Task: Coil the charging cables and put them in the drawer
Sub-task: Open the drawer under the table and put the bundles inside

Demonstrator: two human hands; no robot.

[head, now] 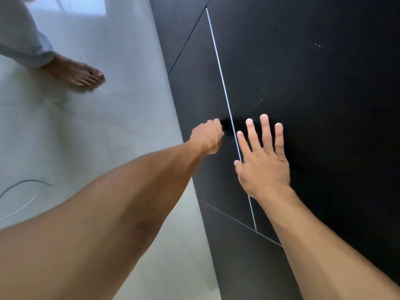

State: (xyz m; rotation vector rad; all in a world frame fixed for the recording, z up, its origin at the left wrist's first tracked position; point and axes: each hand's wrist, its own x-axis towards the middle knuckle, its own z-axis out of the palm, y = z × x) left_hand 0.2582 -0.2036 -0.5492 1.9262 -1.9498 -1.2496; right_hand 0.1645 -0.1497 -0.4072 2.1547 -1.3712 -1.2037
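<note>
The left hand (207, 135) curls its fingers (216, 122) round the black drawer (201, 83) edge (the grip is shadowed). The right hand (263, 161) rests flat beside them, 4 fingers spread on the surface (324, 83). A thin cable (23, 182) lies on the floor (108, 126), far left of the fingers.

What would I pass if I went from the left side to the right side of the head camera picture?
A cable on the floor → a bare foot → the left hand → the right hand.
</note>
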